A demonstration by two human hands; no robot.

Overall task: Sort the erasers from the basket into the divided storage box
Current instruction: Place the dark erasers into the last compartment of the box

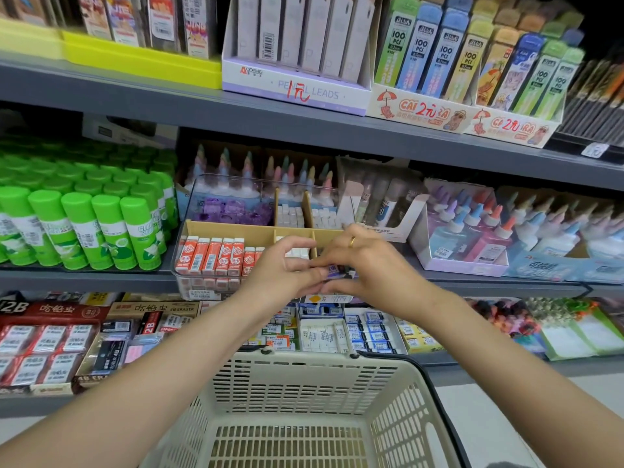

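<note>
A clear divided storage box (189,228) with cardboard partitions stands on the middle shelf. Its front left section holds a row of orange-sleeved erasers (216,255); white erasers (297,252) fill a middle section. Both hands meet in front of the box's right front section. My left hand (287,268) and my right hand (364,265) together pinch small blue-and-white wrapped erasers (334,270), mostly hidden by the fingers. The cream plastic basket (304,376) sits below my forearms; its visible floor is bare.
Green glue sticks (101,228) crowd the shelf left of the box. Glue bottles in a carton (466,231) stand to its right. Boxed erasers (368,329) line the lower shelf behind the basket. Pencil lead displays (297,89) fill the upper shelf.
</note>
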